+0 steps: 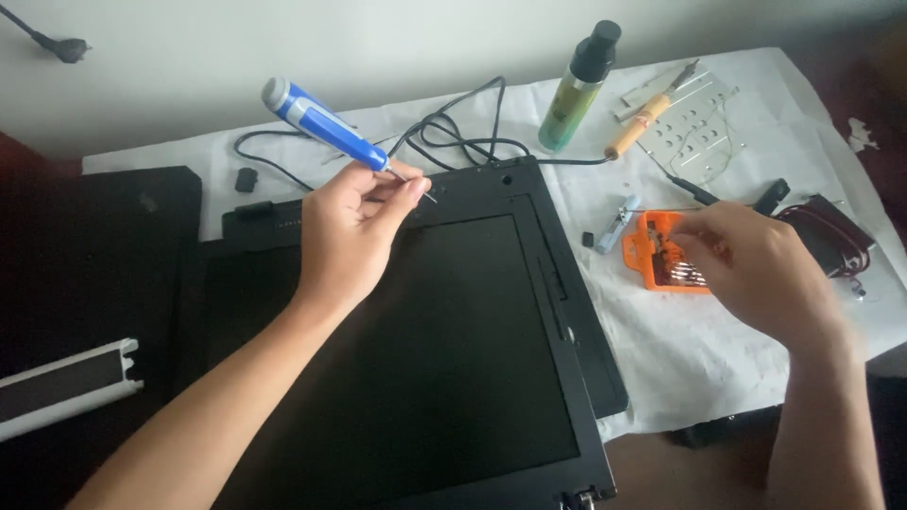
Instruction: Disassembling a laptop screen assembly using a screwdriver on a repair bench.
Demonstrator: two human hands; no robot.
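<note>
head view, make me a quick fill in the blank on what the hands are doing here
1. The left hand holds a screwdriver with a ____ handle.
2. The right hand reaches into an ____ bit case.
3. The black panel lies ____ the left hand.
4. The bottle has a ____ cap.

Missing words: blue; orange; under; black
</note>
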